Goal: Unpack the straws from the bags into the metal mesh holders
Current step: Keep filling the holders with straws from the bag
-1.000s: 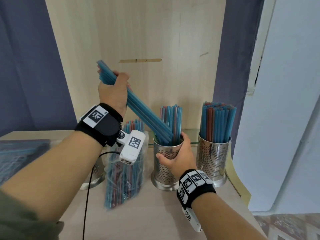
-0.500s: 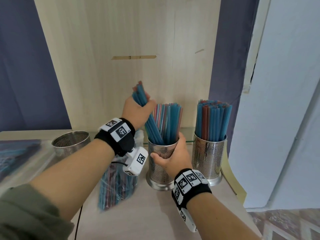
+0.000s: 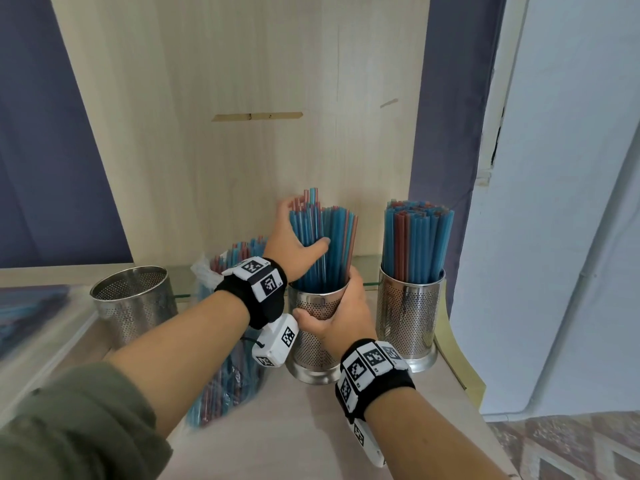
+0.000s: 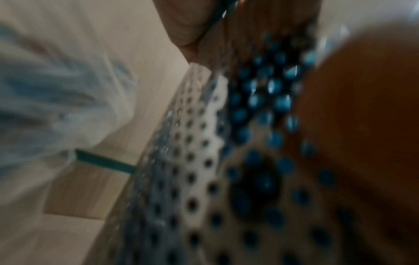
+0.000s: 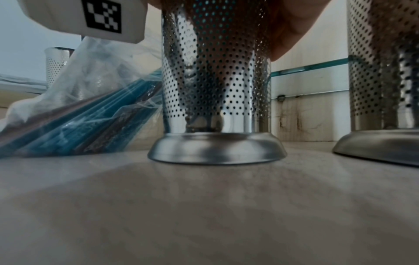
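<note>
The left hand [image 3: 294, 242] wraps its grip around blue and red straws [image 3: 329, 247] standing in the middle mesh holder [image 3: 317, 344]; the right hand [image 3: 341, 317] clasps that holder on the surface [image 3: 294, 431].

Left hand [image 3: 294, 244] lowered straws [image 3: 322, 244] upright into holder [image 3: 317, 327].

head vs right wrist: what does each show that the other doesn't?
Head only: left hand around the straws standing in the middle holder, and the right holder's straw tops. Right wrist only: the middle holder's base flat on the table. Both: right hand gripping the middle holder, the straw bag to its left, and the empty holder.
</note>
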The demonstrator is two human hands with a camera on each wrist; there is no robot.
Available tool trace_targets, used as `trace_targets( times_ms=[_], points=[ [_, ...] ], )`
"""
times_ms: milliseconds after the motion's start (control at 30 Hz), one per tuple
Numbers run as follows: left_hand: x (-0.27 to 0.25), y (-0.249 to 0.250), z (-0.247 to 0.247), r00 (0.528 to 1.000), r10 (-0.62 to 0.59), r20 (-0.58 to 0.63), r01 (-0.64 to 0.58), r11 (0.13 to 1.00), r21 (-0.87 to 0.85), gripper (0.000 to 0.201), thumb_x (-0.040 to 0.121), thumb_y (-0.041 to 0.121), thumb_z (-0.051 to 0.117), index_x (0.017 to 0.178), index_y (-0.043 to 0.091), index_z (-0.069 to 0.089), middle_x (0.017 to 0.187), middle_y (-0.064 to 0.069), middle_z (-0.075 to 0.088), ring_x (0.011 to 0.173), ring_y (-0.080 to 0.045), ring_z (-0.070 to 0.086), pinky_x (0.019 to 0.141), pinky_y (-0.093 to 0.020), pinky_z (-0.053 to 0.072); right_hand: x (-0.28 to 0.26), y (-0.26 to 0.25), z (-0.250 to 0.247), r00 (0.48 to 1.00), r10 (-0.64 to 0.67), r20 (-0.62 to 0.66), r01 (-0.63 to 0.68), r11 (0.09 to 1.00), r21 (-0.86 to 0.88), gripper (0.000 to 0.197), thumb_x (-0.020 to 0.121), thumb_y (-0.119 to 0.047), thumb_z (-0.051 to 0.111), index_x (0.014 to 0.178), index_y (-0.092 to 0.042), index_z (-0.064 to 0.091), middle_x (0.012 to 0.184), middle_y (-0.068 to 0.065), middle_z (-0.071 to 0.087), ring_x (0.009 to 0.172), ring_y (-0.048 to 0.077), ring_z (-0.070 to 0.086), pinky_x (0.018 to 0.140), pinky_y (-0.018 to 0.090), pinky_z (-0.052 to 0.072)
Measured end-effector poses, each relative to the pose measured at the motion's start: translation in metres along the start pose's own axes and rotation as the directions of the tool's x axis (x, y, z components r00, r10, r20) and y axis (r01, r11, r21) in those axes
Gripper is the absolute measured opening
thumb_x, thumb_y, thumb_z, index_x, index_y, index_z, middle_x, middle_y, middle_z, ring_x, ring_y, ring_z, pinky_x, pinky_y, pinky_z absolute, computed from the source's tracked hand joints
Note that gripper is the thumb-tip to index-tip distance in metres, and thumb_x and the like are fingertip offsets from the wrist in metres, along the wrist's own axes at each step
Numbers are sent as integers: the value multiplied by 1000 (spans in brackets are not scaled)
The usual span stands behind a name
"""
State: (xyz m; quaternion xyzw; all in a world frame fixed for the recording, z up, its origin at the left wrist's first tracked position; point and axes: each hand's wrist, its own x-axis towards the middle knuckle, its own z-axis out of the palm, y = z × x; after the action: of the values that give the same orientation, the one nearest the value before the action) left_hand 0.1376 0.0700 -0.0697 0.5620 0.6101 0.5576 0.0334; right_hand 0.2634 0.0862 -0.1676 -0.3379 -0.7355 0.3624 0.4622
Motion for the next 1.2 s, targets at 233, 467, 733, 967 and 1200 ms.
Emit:
trace_targets(
  times_ms=[233, 467, 733, 967, 1200],
  points=[
    [-8, -3, 0, 980, -193, 45, 197, 976, -98, 72, 89, 52, 58, 144, 22, 22, 125, 9, 48, 110, -6, 55, 87, -17, 42, -1, 0, -1, 1000, -2, -8, 2, 1000, -7, 117, 58, -47, 89, 151, -23, 21, 143, -7, 44, 133, 8, 43, 112, 32, 41],
    [-12, -3, -2, 978, -161, 131, 168, 985, -45, 126, 50, 39, 93, 145, 25, 12, 125, 5, 46, 109, -11, 52, 92, -28, 42, -2, -2, -1, 1000, -12, -25, 12, 1000, -29, 114, 59, -45, 89, 150, -23, 24, 142, -6, 45, 131, 9, 45, 111, 31, 41],
    [-14, -2, -2, 982, -148, -113, 148, 989, -7, 107, 58, 44, 90, 140, 17, 28, 117, 7, 49, 102, -10, 53, 87, -28, 47, -1, -1, -2, 1000, -9, -4, 9, 1000, -22, 115, 59, -48, 88, 149, -23, 23, 142, -6, 44, 132, 9, 44, 111, 33, 42],
    [-13, -12, -19, 971, -232, -55, 227, 970, -90, 84, 75, 38, 80, 142, 22, 32, 117, -9, 66, 86, -8, 66, 69, -25, 57, 0, -2, -2, 1000, -10, -3, 10, 1000, 13, 115, 56, -46, 88, 149, -26, 23, 142, -8, 44, 132, 8, 44, 112, 31, 40],
    [-21, -5, -29, 976, -203, -80, 195, 976, -97, 91, 74, 41, 79, 146, 22, 27, 126, -2, 59, 108, -13, 59, 86, -23, 50, 1, -1, -1, 1000, -15, -4, 15, 1000, -4, 115, 55, -50, 86, 148, -25, 25, 142, -8, 45, 132, 8, 44, 112, 35, 42]
  ],
)
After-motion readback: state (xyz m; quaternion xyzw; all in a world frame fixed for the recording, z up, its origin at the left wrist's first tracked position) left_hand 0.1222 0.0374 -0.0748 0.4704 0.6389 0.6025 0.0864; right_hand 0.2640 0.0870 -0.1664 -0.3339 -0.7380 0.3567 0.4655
